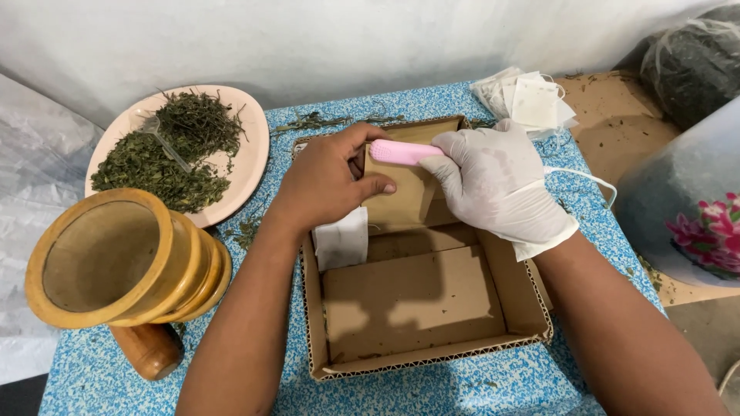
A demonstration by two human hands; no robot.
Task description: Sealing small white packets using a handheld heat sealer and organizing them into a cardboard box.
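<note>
Brown cardboard makes the shallow open box (432, 308) that lies in the middle of the blue speckled table (493, 381), and both hands work over its far end. The left hand (327, 181) is bare; its fingers are curled narrow, with the thumb pressed on a small brown paper packet (405, 196) that stands against the far wall of the box. A white tea bag (341, 239) hangs just under this hand, at the left inner wall of the box, and it seems to touch the hand, but I cannot tell if the fingers really pinch it. The right hand (497, 181) wears a white glove, and its fingers are closed around one end of a pink tool (402, 152), a long rounded piece of plastic. The free end of the tool points to the left and lies across the top edge of the brown packet, very near the fingers of the left hand. A thin white string (593, 179) runs from the gloved hand over the right side of the table. Behind the right hand, at the far edge of the table, there is a small pile of empty white tea bags (532, 100). On the left, a pink plate (247, 146) carries dried green herbs (177, 146). In front of it a wooden mortar (116, 262) lies tilted on its side, its mouth open to the camera.
</note>
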